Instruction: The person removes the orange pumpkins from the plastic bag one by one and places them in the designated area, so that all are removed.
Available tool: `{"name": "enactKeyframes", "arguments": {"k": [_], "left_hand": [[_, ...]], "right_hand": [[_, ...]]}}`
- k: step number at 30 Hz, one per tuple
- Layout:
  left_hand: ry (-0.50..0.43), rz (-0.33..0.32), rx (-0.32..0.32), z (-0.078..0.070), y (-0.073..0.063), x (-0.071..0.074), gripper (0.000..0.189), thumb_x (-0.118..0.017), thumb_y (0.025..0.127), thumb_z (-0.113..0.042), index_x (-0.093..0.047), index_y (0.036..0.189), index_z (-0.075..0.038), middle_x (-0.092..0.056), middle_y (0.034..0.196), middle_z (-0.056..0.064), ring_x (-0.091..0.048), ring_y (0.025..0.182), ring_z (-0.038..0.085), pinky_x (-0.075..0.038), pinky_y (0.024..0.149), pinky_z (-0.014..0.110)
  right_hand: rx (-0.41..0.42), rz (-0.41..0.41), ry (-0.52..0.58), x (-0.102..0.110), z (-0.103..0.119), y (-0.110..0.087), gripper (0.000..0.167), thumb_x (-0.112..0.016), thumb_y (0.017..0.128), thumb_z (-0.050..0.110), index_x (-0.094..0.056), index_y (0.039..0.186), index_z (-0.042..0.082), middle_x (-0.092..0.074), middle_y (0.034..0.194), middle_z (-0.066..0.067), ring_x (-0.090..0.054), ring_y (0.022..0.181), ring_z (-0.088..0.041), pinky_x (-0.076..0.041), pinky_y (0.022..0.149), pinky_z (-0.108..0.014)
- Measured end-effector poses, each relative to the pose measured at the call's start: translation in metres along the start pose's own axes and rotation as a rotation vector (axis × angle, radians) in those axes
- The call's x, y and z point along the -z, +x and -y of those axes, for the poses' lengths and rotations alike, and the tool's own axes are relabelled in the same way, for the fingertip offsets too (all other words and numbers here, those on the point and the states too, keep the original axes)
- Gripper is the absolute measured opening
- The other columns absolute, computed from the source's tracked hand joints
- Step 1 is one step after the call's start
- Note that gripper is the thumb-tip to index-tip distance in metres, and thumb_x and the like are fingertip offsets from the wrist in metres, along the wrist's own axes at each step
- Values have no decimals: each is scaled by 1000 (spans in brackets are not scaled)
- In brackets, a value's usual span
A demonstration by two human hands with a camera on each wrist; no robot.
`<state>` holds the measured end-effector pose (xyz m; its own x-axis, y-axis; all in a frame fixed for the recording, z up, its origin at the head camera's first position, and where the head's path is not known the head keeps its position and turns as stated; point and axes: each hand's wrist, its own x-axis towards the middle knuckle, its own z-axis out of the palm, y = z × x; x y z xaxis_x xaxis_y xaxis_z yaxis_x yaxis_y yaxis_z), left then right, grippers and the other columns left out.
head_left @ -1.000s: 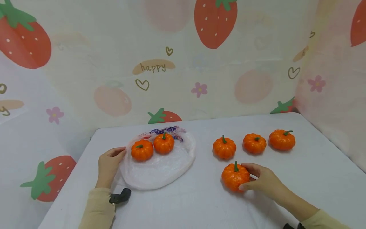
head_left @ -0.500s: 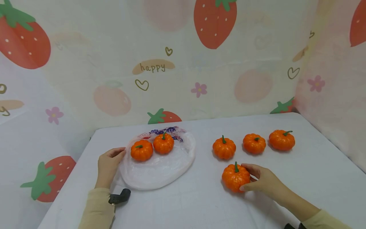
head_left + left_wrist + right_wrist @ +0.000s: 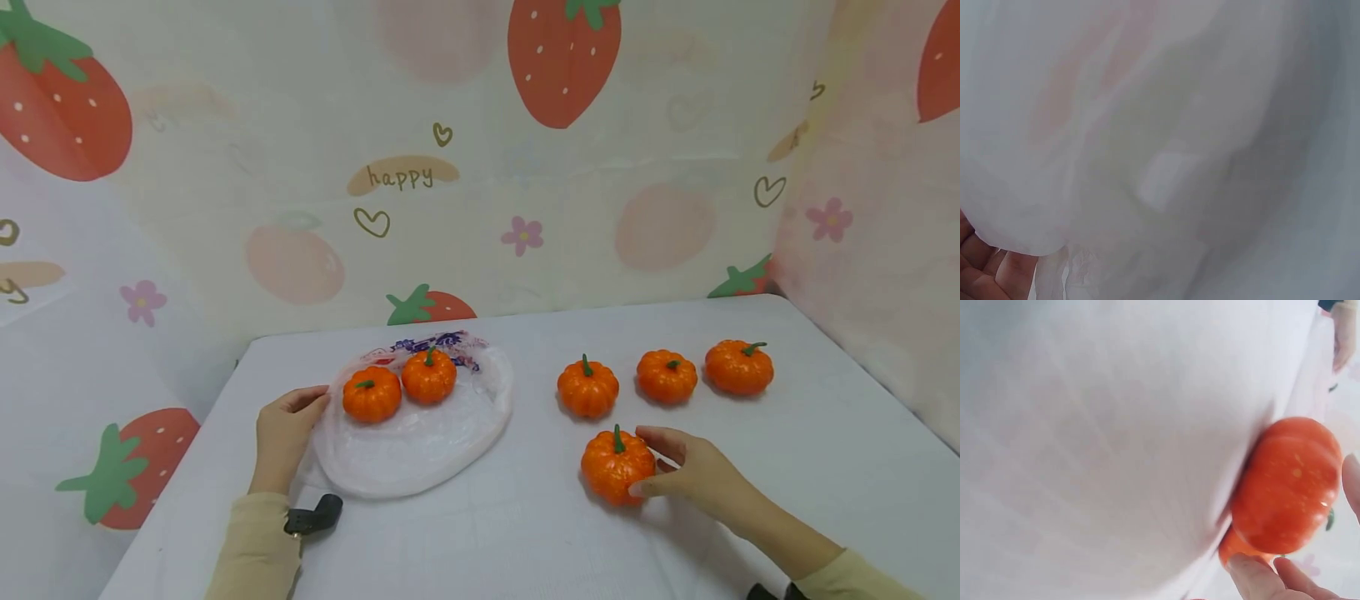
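At the near edge of a row of pumpkins, my right hand (image 3: 693, 473) curves round a small orange pumpkin (image 3: 615, 468) with a green stem. The thumb overlaps its front and the index fingertip is right at its upper edge. This pumpkin (image 3: 1288, 487) is seen large in the right wrist view, between fingertips. On the left, my left hand (image 3: 288, 429) pinches the rim of a thin white plastic bag (image 3: 408, 458), spread wide on the table. Two pumpkins lie on it, a left one (image 3: 372, 394) and a right one (image 3: 430, 376). Pale plastic (image 3: 1110, 156) fills the left wrist view.
Three more pumpkins stand behind the right hand: one nearest the bag (image 3: 588, 388), a middle one (image 3: 667, 377) and one at the far right (image 3: 739, 367). The white-covered table (image 3: 480, 550) meets a strawberry-printed cloth backdrop (image 3: 480, 250) at the back.
My right index fingertip has shifted slightly right, off the pumpkin's upper edge. The left hand and the bag have not visibly moved.
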<state>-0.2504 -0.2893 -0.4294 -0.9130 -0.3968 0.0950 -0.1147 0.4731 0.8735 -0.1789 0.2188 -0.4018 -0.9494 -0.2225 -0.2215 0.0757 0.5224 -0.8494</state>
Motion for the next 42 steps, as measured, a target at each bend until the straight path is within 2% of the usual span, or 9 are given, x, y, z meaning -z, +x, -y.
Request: {"name": "enactKeyframes", "arguments": {"k": [7, 13, 19, 26, 29, 33, 37, 42], "left_hand": [[-7, -3, -3, 2, 1, 1, 34, -67, 95, -31, -72, 119, -8, -70, 124, 14, -55, 88, -10, -45, 76, 2], [0, 5, 2, 2, 2, 0, 34, -66, 95, -31, -72, 120, -9, -70, 124, 13, -56, 92, -5, -44, 76, 2], [-4, -2, -10, 0, 2, 1, 33, -67, 95, -31, -72, 119, -9, -70, 123, 14, -56, 89, -9, -44, 76, 2], [-2, 0, -6, 5, 3, 0, 33, -66, 95, -31, -72, 119, -10, -71, 123, 12, -57, 91, -6, -45, 77, 2], [1, -4, -4, 5, 3, 0, 33, -67, 95, -31, -72, 119, -10, -71, 123, 12, -56, 90, -7, -45, 76, 2], [-2, -6, -14, 6, 4, 0, 32, -68, 94, -30, -73, 118, -9, -71, 121, 13, -56, 88, -10, -45, 76, 2], [1, -5, -12, 7, 3, -1, 32, -68, 94, -30, -73, 118, -9, -71, 121, 12, -56, 88, -9, -45, 76, 2], [-1, -9, -16, 6, 3, 0, 32, -67, 94, -30, -73, 117, -9, -71, 121, 12, -56, 88, -9, -45, 76, 3]], "right_hand": [[41, -73, 11, 9, 17, -3, 87, -81, 83, 29, -36, 151, -1, -39, 155, -23, -39, 142, -42, -43, 106, -43], [101, -112, 58, 9, 38, -6, 86, -80, 84, 31, -36, 152, 2, -39, 156, -22, -41, 142, -39, -45, 104, -39], [148, -106, 115, 0, 61, 0, 89, -83, 80, 32, -38, 151, 3, -39, 157, -18, -40, 144, -36, -44, 105, -36], [150, -73, 121, -20, 85, 15, 88, -84, 78, 36, -42, 150, 11, -41, 157, -11, -37, 146, -36, -41, 110, -44], [166, -55, 136, -32, 92, 26, 86, -86, 77, 36, -45, 149, 13, -45, 155, -11, -40, 144, -33, -42, 110, -45], [192, -18, 207, -48, 102, 37, 84, -87, 75, 30, -47, 146, 12, -46, 153, -12, -45, 141, -32, -45, 106, -39], [195, 7, 252, -65, 114, 48, 81, -86, 77, 23, -47, 146, 9, -44, 155, -13, -44, 142, -32, -45, 106, -39], [176, -11, 251, -84, 126, 67, 77, -86, 77, 19, -50, 144, 9, -47, 153, -11, -45, 142, -31, -44, 108, -40]]}}
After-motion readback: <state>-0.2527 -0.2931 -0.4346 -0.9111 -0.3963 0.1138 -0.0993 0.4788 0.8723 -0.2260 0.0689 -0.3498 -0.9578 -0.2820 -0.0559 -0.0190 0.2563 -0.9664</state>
